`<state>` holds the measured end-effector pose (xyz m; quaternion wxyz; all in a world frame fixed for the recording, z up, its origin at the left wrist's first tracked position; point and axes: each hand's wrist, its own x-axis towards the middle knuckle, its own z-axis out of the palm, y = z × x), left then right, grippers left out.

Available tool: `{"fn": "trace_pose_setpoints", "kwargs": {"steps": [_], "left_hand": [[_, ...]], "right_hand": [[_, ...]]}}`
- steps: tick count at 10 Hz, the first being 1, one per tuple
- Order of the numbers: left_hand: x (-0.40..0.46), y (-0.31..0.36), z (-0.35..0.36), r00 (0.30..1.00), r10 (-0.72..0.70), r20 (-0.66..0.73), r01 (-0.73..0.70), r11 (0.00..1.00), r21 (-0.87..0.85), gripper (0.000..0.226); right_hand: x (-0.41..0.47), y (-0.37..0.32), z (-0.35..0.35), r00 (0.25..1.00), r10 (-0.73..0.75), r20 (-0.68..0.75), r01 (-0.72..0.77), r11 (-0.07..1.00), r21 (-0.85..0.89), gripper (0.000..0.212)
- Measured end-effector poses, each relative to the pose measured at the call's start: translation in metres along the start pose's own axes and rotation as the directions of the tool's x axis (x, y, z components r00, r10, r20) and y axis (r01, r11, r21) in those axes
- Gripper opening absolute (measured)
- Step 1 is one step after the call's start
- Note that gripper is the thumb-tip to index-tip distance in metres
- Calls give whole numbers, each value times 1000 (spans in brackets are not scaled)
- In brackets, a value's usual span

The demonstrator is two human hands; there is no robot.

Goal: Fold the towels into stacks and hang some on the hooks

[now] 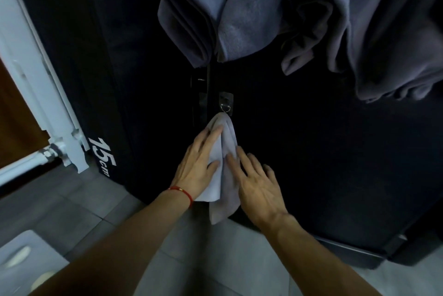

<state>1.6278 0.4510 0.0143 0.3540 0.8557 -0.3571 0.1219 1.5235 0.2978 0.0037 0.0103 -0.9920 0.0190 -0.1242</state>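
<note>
Both hands, left hand point(196, 166) and right hand point(256, 183), press straight fingers on the small towel point(225, 142); it seemingly hangs from the hook point(225, 103).

SITE: I read this as a home bathroom or utility corner | FLOOR: grey floor tiles point(215, 259) | WALL: white radiator point(36, 75) on my left | FITTINGS: adhesive hook point(225, 101) on a black panel point(299, 152), grey towels point(239, 12) hanging above
</note>
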Motion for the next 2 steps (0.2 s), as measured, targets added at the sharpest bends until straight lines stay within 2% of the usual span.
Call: {"fn": "trace_pose_setpoints", "kwargs": {"steps": [1,2], "left_hand": [[-1,-6,0,1000,-11,3,11,998,-70,85],[-12,3,-9,997,-42,-69,30,987,-158,76]], "right_hand": [[-8,6,-17,997,-13,78,9,999,53,88],[-27,16,-30,999,-51,-4,51,995,90,73]]}}
